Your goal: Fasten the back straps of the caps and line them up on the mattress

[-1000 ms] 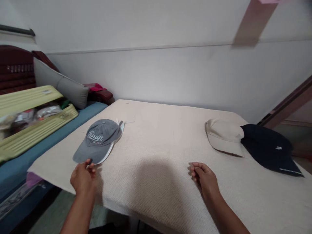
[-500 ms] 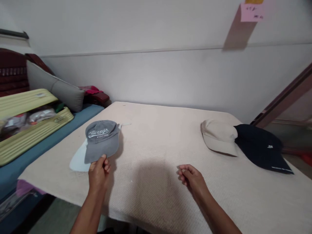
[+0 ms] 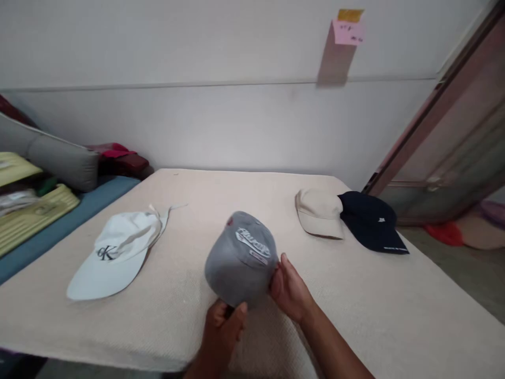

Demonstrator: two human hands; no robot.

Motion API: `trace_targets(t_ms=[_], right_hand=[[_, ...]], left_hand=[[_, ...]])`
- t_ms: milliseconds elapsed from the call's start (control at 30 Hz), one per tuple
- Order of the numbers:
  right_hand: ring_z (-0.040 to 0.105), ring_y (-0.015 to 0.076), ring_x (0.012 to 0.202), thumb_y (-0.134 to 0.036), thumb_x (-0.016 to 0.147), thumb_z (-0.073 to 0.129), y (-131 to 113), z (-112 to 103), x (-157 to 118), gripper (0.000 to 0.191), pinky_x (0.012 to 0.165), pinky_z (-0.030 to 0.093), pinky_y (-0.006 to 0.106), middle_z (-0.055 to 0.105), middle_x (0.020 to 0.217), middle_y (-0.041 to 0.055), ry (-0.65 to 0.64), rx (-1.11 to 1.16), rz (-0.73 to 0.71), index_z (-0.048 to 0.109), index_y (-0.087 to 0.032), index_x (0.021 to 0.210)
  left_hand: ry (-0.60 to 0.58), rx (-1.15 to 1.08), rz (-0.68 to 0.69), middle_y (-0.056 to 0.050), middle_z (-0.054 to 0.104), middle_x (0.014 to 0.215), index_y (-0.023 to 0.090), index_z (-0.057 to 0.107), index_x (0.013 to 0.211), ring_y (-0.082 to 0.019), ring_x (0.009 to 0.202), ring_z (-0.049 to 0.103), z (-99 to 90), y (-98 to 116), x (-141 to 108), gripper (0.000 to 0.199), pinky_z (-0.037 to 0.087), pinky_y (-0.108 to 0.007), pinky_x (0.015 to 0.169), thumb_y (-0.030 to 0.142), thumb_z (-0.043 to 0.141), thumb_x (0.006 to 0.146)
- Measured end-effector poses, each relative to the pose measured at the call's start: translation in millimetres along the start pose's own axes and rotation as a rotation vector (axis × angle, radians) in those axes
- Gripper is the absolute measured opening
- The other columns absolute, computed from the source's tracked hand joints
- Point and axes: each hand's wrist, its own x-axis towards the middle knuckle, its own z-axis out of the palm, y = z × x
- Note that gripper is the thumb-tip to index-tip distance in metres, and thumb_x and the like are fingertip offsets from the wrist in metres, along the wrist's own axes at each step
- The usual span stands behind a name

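A grey baseball cap [image 3: 240, 258] with white lettering is held over the middle of the table, its brim pointing towards me. My left hand [image 3: 224, 326] pinches the brim's front edge between thumb and fingers. At the cap's right side is my right hand [image 3: 291, 288], thumb up, its fingertips partly hidden behind the cap and closed on its edge. To the left lies a white cap [image 3: 114, 252] with a dark CK logo and loose straps. A beige cap [image 3: 320, 210] and a navy cap [image 3: 369, 218] rest side by side on the right, touching.
The table [image 3: 189, 310] has a pale textured cover and stands against a white wall. On the left are a grey cushion [image 3: 59, 155] and a yellow ridged case [image 3: 39, 216] on a blue surface. A pink note [image 3: 349, 32] hangs on the wall.
The grey cap has moved right, off the white cap, to the middle, and is tilted. My right hand has come onto its side. The view has turned right.
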Motion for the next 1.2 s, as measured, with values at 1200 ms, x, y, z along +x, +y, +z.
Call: trace_targets(t_ms=[1200], right_hand=[[0.046,0.0087,0.050,-0.043,0.088,0.050,-3,1,-31,0.032,0.048,0.035,0.021,0.054,0.058,-0.0014,-0.164,-0.236,-0.017,0.062,-0.015,0.097]], left_hand=[[-0.516,-0.252,-0.462,-0.007,0.072,0.080,0.017,0.073,0.091,-0.017,0.071,0.066,-50.0,50,5,0.018,0.050,-0.026,0.070,0.022,0.069,0.074]])
